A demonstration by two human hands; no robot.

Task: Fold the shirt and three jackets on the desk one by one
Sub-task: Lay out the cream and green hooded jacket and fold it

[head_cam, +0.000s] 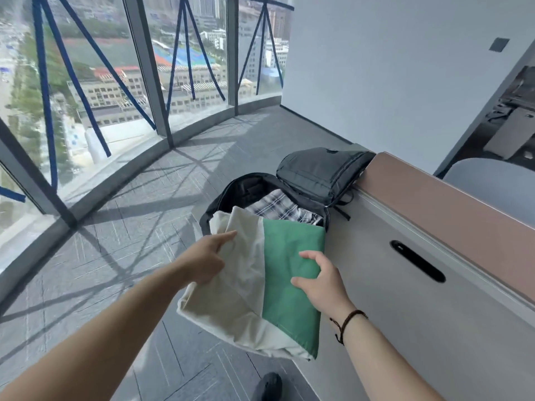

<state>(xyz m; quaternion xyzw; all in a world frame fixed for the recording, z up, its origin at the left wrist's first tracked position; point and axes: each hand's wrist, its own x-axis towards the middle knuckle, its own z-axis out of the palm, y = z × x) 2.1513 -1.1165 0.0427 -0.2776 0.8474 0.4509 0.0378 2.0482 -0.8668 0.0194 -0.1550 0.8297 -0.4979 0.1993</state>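
A folded jacket, cream on the left (231, 290) and green on the right, is held in the air above the floor, its far edge over the open black backpack (315, 175). My left hand (207, 260) grips the cream side at its left edge, forefinger pointing out. Over the green part lies my right hand (321, 282), fingers spread and bent on the cloth. A folded plaid shirt (278, 205) lies inside the backpack, partly hidden by the jacket.
The backpack stands on the grey carpet against the end of a desk whose grey side panel (405, 299) has a black slot handle (417, 260). Floor-to-ceiling windows (101, 82) curve round the left. My shoe (267, 386) shows at the bottom.
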